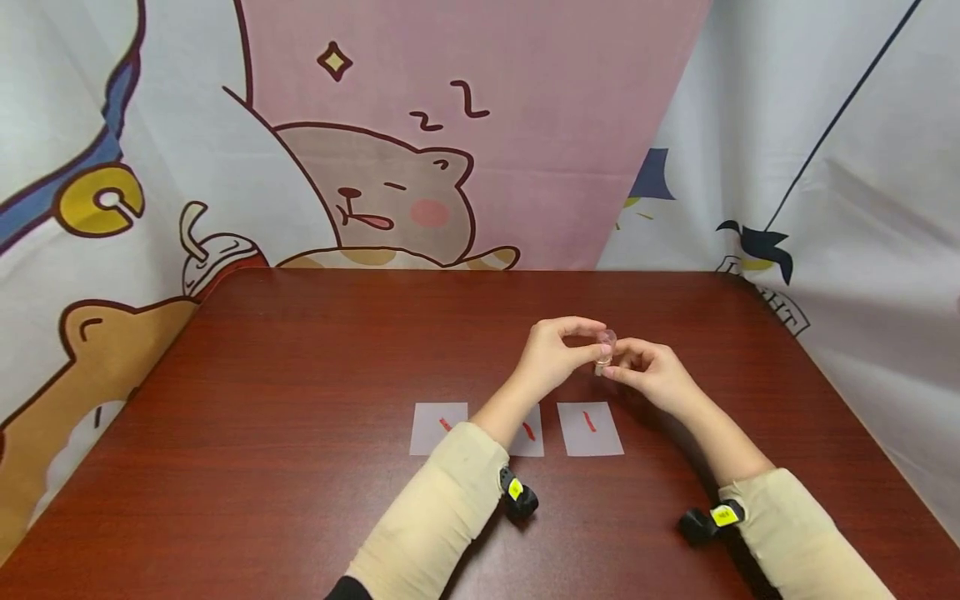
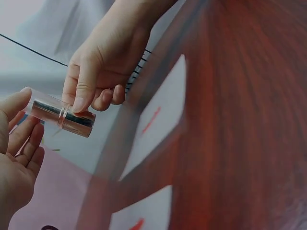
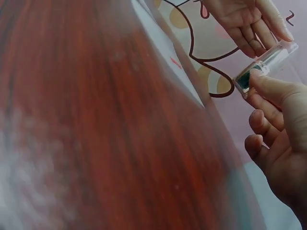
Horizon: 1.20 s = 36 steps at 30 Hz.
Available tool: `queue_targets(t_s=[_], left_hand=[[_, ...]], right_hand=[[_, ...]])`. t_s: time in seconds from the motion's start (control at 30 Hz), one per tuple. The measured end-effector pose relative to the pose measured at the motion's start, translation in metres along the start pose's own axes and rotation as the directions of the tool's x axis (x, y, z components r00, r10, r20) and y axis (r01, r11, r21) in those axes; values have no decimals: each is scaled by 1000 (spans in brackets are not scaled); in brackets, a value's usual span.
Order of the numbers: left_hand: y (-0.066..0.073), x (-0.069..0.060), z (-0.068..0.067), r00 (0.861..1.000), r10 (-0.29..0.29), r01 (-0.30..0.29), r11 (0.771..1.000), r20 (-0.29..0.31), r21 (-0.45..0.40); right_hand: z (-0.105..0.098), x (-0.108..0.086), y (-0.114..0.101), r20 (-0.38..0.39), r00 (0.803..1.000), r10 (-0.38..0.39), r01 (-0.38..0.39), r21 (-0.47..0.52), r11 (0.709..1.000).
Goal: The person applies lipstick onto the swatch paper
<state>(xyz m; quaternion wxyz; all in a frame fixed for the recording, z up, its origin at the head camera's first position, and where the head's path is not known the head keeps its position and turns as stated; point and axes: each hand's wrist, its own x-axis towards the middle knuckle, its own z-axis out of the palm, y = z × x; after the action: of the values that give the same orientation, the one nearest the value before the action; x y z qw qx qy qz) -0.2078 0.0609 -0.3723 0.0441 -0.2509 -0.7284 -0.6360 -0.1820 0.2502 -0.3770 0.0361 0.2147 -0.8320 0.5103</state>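
Observation:
A lipstick (image 2: 79, 123) with a shiny gold base and a clear cap is held in the air between both hands, above the far side of the table. My left hand (image 1: 551, 357) pinches the end of the clear cap between thumb and fingers. From the other side, my right hand (image 1: 660, 382) grips the base with its thumb and fingertips. Inside the cap (image 3: 280, 56) a gold inner tube is visible, and the cap still sits over it. In the right wrist view the lipstick is tilted, with the cap toward the left hand.
Below the hands, white paper squares lie in a row on the brown table (image 1: 262, 433): a right one (image 1: 600, 442), a middle one partly behind the left forearm, and a left one (image 1: 427, 425). Each bears a red stroke. A printed cloth (image 1: 562, 125) hangs behind.

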Motion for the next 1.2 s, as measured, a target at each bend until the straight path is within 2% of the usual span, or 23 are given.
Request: queue_targets(t_s=[0.2,0.63,0.8,1.07,1.2], left_hand=[[-9,-1,6,1000,-6,6,1000,5,25],[-16,-4,13,994,-106,105,993,14,50],[-20,-4,14,992,-126,126,992,11,32],[-24,-5,17,990,-141,141,990,8,30],[-24,-5,17,990,-143,142,990,5,17]], right_hand=[[-3,-1,7,50,998,25,-24,-35,999],[-5,0,15,94,992,83,-75,-91,993],[-4,1,18,112,989,93,-80,-118,990],[-5,5,51,115,988,104,-85,-163,983],[-6,5,58,109,989,97,-79,-161,984]])
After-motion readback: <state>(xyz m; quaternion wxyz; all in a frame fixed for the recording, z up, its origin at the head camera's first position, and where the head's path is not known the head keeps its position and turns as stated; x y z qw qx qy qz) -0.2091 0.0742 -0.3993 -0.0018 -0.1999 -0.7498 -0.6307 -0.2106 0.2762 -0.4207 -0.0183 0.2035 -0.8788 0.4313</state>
